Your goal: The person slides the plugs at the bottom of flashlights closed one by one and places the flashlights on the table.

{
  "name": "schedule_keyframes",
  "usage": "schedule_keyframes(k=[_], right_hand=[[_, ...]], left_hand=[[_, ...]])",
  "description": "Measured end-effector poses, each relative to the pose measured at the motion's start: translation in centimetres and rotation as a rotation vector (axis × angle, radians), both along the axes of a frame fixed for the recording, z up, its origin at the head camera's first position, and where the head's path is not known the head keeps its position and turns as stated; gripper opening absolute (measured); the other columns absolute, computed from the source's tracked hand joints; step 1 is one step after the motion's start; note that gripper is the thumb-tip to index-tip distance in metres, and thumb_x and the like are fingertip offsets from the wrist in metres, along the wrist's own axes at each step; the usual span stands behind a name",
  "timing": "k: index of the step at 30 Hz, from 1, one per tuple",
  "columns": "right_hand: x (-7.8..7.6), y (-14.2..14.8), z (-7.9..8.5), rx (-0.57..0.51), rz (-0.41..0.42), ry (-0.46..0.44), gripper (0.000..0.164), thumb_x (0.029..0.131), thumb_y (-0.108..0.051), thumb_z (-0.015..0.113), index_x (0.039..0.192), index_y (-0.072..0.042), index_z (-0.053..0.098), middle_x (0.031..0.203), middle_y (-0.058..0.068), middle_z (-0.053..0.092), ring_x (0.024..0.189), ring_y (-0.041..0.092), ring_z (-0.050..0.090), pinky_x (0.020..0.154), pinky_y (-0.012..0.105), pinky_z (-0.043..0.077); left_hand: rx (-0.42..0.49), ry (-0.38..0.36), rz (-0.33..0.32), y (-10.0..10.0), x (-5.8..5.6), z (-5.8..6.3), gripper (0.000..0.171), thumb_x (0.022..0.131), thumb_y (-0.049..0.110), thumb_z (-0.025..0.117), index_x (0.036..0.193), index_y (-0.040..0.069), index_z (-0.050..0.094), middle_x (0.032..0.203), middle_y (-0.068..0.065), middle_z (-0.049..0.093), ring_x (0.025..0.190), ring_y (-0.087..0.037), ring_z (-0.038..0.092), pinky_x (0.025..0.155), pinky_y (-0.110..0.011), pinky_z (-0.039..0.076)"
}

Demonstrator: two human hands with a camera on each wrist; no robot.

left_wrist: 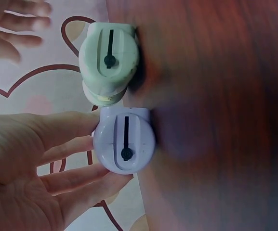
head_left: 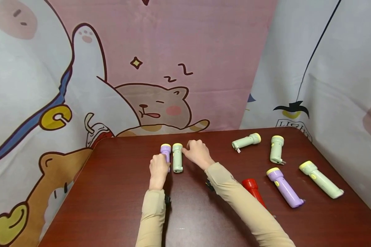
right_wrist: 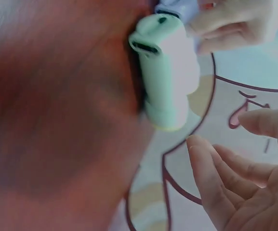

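Plainly, the left hand [head_left: 158,168] has the purple flashlight [head_left: 166,149] in its grip, thumb and fingers curved round its body, while the flashlight's yellow-rimmed head sticks out at one o'clock from the knuckles. The green flashlight [head_left: 177,158] lies just beside it, at two o'clock from that hand, on the brown table [head_left: 117,202]. At three o'clock from the green flashlight is the right hand [head_left: 199,154], near it, with a wide gap between its thumb and its bent fingers.

Farther off, measured from the right hand, a red flashlight [head_left: 250,185] lies at four o'clock, partly behind the sleeve [head_left: 244,209]. Another purple one [head_left: 285,188] is between three and four, and three more green ones [head_left: 246,141] [head_left: 276,150] [head_left: 321,180] lie between two and four.

The head view hides the purple flashlight's middle under the hand; the left wrist view shows its tail end, with a black line [left_wrist: 126,132] and a round dot at the line's six o'clock end. That wrist view also shows the hand coming in from nine o'clock.
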State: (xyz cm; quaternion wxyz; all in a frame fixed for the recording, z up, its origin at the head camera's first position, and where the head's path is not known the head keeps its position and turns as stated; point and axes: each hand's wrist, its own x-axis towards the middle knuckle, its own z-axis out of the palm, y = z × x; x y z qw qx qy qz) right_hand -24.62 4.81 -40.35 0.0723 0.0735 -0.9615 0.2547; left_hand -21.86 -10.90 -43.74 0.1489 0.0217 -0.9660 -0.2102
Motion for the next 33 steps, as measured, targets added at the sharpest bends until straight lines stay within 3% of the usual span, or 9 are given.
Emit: schedule_keyframes(k=[9, 15, 25, 30, 33], right_hand=[[2.7, 4.0, 2.4, 0.100, 0.062, 0.078, 0.027, 0.082, -0.032, 0.063, 0.091, -0.008, 0.067, 0.069, 0.003, 0.062, 0.057, 0.020, 0.057, 0.048, 0.032, 0.043], [4.9, 7.1, 3.4, 0.169, 0.081, 0.129, 0.032, 0.081, -0.032, 0.065, 0.098, -0.006, 0.067, 0.087, 0.009, 0.068, 0.058, 0.020, 0.059, 0.048, 0.032, 0.045], [8.3, 12.8, 2.9, 0.299, 0.012, 0.157, 0.036, 0.077, -0.032, 0.069, 0.092, -0.001, 0.060, 0.081, 0.012, 0.059, 0.057, 0.025, 0.056, 0.045, 0.037, 0.043], [10.3, 15.3, 1.9, 0.379, -0.032, 0.081, 0.044, 0.074, -0.035, 0.071, 0.089, 0.003, 0.056, 0.076, 0.014, 0.054, 0.059, 0.028, 0.054, 0.044, 0.039, 0.041], [11.5, 16.3, 1.3, 0.387, -0.046, -0.006, 0.044, 0.074, -0.040, 0.071, 0.076, 0.001, 0.054, 0.070, 0.012, 0.052, 0.053, 0.024, 0.050, 0.043, 0.036, 0.039]], left_hand=[[-0.003, -0.008, 0.007, -0.1, 0.0, -0.2, 0.012, 0.069, 0.008, 0.076, 0.074, 0.001, 0.067, 0.071, -0.020, 0.064, 0.062, -0.037, 0.062, 0.051, -0.043, 0.048], [-0.010, 0.004, 0.011, -0.1, 0.0, -0.3, 0.012, 0.069, 0.009, 0.076, 0.072, 0.001, 0.067, 0.070, -0.020, 0.065, 0.063, -0.037, 0.063, 0.052, -0.043, 0.049], [0.000, -0.001, 0.002, -0.1, -0.1, -0.1, 0.013, 0.070, 0.008, 0.075, 0.078, 0.000, 0.068, 0.073, -0.019, 0.065, 0.063, -0.035, 0.062, 0.051, -0.042, 0.048], [-0.006, -0.010, 0.000, -0.2, -0.2, -0.1, 0.012, 0.071, 0.009, 0.075, 0.077, 0.001, 0.069, 0.072, -0.018, 0.065, 0.063, -0.035, 0.063, 0.052, -0.042, 0.049], [-0.005, -0.009, 0.000, -0.2, -0.1, -0.1, 0.011, 0.070, 0.009, 0.075, 0.074, 0.002, 0.068, 0.071, -0.018, 0.065, 0.063, -0.035, 0.063, 0.052, -0.042, 0.049]])
